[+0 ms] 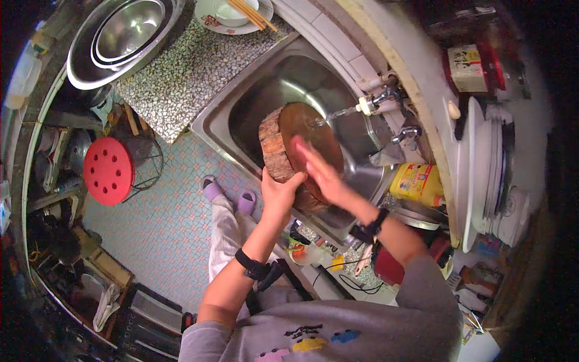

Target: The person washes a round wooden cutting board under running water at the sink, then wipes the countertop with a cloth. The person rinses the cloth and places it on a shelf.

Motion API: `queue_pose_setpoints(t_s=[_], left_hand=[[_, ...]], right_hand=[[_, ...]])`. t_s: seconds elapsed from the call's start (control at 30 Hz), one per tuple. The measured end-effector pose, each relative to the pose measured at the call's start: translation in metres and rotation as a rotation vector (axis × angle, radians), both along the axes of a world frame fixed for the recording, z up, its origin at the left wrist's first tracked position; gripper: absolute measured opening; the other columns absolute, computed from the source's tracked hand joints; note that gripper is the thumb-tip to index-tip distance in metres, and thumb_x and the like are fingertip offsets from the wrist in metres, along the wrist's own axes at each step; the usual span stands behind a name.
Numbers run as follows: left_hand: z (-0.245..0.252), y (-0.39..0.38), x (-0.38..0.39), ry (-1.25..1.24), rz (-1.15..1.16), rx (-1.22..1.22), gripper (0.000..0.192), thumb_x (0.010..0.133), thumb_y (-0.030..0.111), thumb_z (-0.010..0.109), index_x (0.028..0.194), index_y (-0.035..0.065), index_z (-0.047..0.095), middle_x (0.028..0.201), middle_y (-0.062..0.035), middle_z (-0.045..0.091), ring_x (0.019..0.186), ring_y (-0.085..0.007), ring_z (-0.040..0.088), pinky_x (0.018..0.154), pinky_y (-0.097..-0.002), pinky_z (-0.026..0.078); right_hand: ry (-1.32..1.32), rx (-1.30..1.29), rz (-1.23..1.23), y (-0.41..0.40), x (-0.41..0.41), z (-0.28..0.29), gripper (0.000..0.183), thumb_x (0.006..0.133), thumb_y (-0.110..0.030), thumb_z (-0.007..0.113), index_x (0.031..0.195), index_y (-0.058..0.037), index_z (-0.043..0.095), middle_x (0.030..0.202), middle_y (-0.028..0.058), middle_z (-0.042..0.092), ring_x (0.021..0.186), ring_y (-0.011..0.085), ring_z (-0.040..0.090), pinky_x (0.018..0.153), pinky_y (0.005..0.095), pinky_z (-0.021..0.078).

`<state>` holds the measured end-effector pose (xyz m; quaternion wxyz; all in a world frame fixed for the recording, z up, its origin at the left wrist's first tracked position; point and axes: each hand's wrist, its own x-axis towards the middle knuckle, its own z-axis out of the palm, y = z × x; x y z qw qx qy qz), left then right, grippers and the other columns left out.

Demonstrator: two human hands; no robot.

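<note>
A thick round wooden chopping block (273, 147), bark still around its side, stands tilted in the stainless steel sink (210, 122). My left hand (279, 192) grips its near edge, with the thumb over the cut face. Flat against that wet face lies my right hand (320, 171), its fingers stretched out and blurred. It holds nothing that I can see. Water runs from the tap (367, 106) onto the upper part of the face. The block's lower side is partly hidden by my hands.
Metal basins (131, 31) and a plate with a bowl and chopsticks (253, 18) stand on the terrazzo counter (194, 77). A second tap (407, 133), a yellow bottle (414, 183) and stacked plates (484, 176) are at right. A red stool (108, 171) stands at left.
</note>
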<state>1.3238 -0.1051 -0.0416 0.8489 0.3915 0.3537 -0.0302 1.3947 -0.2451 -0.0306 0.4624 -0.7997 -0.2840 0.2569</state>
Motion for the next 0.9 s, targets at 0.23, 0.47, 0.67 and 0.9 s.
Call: queue_pose_setpoints(t_s=[0.23,0.47,0.67,0.9], left_hand=[[-0.002,-0.014,0.003,-0.005,0.073,-0.046,0.061,0.071,0.001,0.078,0.123,-0.0008,0.046,0.111,-0.0110,0.063,0.098,-0.0198,0.063,0.088,-0.0333,0.051],[0.000,-0.013,-0.001,-0.058,0.098,-0.057,0.058,0.071,0.002,0.077,0.121,-0.0012,0.047,0.109,-0.0112,0.064,0.097,-0.0195,0.064,0.086,-0.0328,0.052],[0.002,-0.006,0.004,0.073,0.074,0.059,0.049,0.069,0.007,0.076,0.112,-0.0011,0.054,0.101,-0.0095,0.065,0.089,-0.0203,0.063,0.078,-0.0333,0.051],[0.004,0.024,0.012,0.043,0.078,0.045,0.055,0.065,0.009,0.079,0.112,-0.0014,0.052,0.102,-0.0099,0.065,0.090,-0.0201,0.063,0.080,-0.0338,0.051]], right_hand=[[0.114,-0.122,-0.174,-0.052,0.133,-0.117,0.051,0.106,-0.027,0.034,0.150,-0.0031,0.027,0.156,0.0117,0.029,0.145,0.0224,0.025,0.118,0.0331,0.0179],[0.385,-0.250,-0.463,-0.098,0.038,-0.093,0.050,0.105,-0.013,0.033,0.153,-0.0071,0.020,0.161,0.0076,0.018,0.148,0.0193,0.015,0.120,0.0328,0.0124],[0.192,-0.047,-0.275,-0.052,-0.073,0.015,0.045,0.104,-0.014,0.042,0.147,-0.0034,0.036,0.154,0.0100,0.034,0.143,0.0207,0.030,0.117,0.0347,0.0216],[0.211,0.402,-0.753,-0.022,-0.001,0.113,0.062,0.099,-0.017,0.055,0.151,-0.0047,0.024,0.148,0.0105,0.041,0.128,0.0256,0.050,0.109,0.0385,0.0377]])
